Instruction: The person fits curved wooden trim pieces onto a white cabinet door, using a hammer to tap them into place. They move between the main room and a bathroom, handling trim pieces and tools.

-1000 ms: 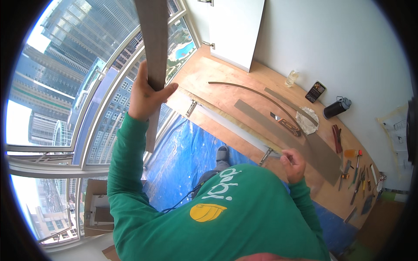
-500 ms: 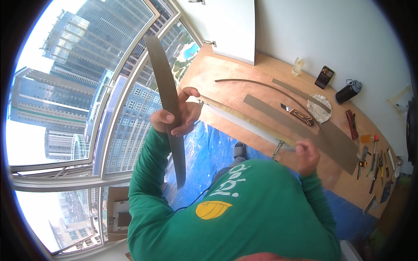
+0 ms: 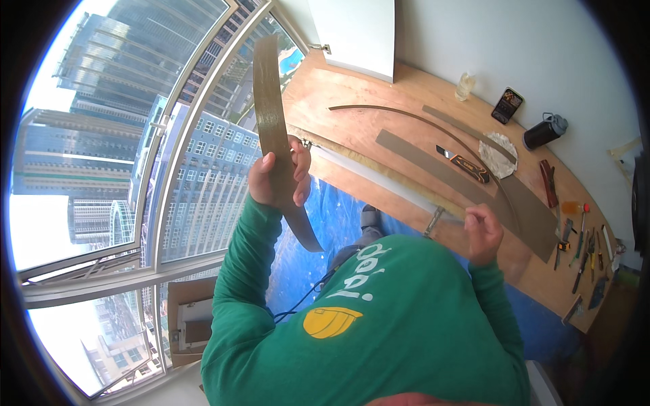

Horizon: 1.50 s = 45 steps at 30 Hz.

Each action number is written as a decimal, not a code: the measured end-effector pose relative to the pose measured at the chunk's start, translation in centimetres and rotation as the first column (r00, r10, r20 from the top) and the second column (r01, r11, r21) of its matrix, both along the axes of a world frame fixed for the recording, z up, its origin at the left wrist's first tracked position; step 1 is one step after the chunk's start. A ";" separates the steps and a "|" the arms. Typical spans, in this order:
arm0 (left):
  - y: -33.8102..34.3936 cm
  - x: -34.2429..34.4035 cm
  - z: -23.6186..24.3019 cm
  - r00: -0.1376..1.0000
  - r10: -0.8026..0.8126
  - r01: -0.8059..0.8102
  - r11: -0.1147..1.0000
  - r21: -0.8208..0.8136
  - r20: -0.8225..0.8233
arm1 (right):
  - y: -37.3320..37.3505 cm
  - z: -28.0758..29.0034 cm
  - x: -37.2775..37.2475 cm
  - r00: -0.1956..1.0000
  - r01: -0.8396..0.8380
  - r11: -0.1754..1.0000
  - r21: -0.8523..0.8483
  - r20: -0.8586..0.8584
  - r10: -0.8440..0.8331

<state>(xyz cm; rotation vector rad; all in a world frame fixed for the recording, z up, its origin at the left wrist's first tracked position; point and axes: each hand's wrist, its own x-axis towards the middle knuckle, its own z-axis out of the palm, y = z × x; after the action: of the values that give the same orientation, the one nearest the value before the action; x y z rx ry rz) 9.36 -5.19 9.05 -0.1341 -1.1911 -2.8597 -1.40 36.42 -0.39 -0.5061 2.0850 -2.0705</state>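
Brown strip, gently bowed, is up in the air at the person's left, its top end before the window and its lower end over the blue sheet. The left hand grips it around the middle, thumb at one edge and fingers at the other. The right hand has its fingers loosely curled near the hinge of a long white panel; whether anything is in it, I cannot tell. This panel lies along the near side of the wooden desk. Beyond it are a flat brown piece, a utility knife, a thin curved strip and a crumpled white cloth. Farther back, by the wall, stand a clear jar, a phone and a dark bottle. Hand tools lie at the desk's right end.
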 end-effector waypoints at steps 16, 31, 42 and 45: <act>1.0 3.2 -5.5 0.858 0.365 -0.262 0.916 -0.305 0.360 | -1.9 0.4 -0.4 0.827 0.188 0.795 0.577 -0.529 0.189; 0.7 3.4 -6.1 0.842 0.360 -0.244 0.918 -0.313 0.401 | -1.3 0.1 -0.4 0.802 0.160 0.799 0.579 -0.548 0.237; 0.6 4.1 -5.5 0.840 0.390 -0.234 0.888 -0.395 0.378 | -1.9 0.2 -0.8 0.812 0.143 0.759 0.635 -0.513 0.277; 0.6 4.3 -5.4 0.848 0.392 -0.242 0.885 -0.398 0.356 | -1.8 -0.2 -0.9 0.847 0.118 0.793 0.597 -0.478 0.233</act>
<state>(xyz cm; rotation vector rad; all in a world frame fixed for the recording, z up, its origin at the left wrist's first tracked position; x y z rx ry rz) 13.65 -4.58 3.64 0.6623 -1.5932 -2.4259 -2.31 34.64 -0.59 -1.0987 2.8098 -1.1475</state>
